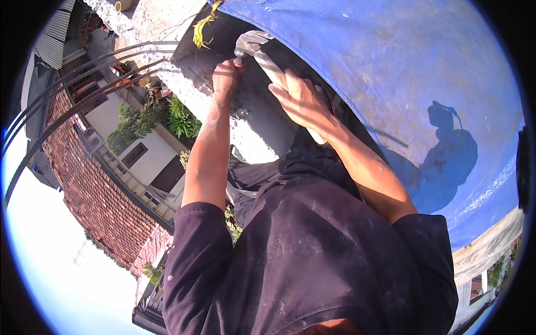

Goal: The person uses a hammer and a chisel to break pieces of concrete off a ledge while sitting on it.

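Observation:
My right hand is wrapped round the wooden handle of a claw hammer. Its grey metal head lies at the upper middle, right by the top of my left fist. My left hand is closed round what looks like a chisel; only its pale butt end and a reddish part show above the fist, and its tip is hidden. The hammer head is at or just over that end; whether they touch I cannot tell. Below both hands is a rough, broken grey concrete edge, partly in shadow.
A large blue curved surface fills the right side, bearing my shadow. Dark bent rods jut out left from the concrete. A yellow strip hangs near the hammer. Far below on the left are a tiled roof, houses and green plants.

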A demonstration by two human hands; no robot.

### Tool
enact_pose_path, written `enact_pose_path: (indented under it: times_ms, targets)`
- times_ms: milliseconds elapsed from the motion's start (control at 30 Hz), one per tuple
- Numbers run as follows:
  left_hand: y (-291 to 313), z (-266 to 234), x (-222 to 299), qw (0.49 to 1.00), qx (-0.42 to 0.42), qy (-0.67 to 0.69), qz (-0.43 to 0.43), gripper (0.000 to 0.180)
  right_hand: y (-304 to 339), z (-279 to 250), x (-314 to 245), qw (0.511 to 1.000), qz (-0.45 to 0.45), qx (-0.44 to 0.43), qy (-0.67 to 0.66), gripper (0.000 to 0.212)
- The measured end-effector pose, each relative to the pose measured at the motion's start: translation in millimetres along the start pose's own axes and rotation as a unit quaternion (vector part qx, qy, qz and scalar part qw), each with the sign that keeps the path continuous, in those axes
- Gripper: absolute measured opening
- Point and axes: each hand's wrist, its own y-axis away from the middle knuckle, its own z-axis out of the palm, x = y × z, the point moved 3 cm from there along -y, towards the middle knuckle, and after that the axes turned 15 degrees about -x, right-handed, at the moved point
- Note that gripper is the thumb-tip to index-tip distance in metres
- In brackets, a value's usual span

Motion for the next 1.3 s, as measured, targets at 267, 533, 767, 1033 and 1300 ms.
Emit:
enact_pose_path:
  times_ms: [267,533,767,1033,1300]
  targets:
    - [8.6,5.3,2.8,0.994,-0.034,0.079,0.071,0.026,-18.6,46.8,31.3,0.981,-0.159,0.098,0.048,0.033]
    - [12.4,10.2,-8.0,0.998,-0.052,0.018,0.012,0.035,-12.5,29.5,9.1,0.983,-0.16,0.088,-0.015,0.025]
    - [-1.3,17.0,-11.7,0.998,-0.045,-0.046,-0.022,0.04,-50.0,47.5,44.5,0.979,-0.158,0.078,0.103,0.029]
    - [-7.5,16.3,-21.2,0.995,-0.042,-0.082,-0.032,0.028,-34.7,64.8,45.1,0.974,-0.181,0.134,0.035,0.036]
    - [-3.8,18.0,-16.2,0.998,-0.039,-0.028,-0.046,0.03,-13.2,43.6,10.3,0.942,-0.26,0.181,0.109,0.021]
